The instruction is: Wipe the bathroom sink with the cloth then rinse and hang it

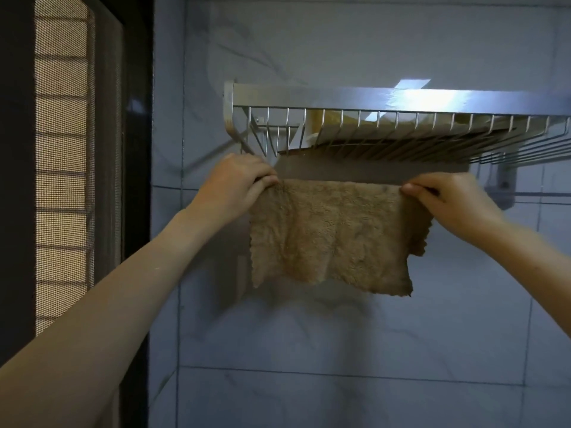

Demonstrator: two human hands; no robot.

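Observation:
A tan fluffy cloth (333,236) hangs spread flat just below a metal wire rack (370,100) fixed to the tiled wall. My left hand (238,183) pinches the cloth's upper left corner. At the upper right corner, my right hand (454,202) pinches it the same way. The top edge of the cloth lies along a bar under the rack; whether it is draped over the bar I cannot tell. The sink is out of view.
A dark-framed window (65,168) with a mesh screen fills the left side. Pale grey wall tiles (340,350) lie behind and below the cloth. Some yellowish items (327,125) rest on the rack. A thin rail (550,196) runs off to the right.

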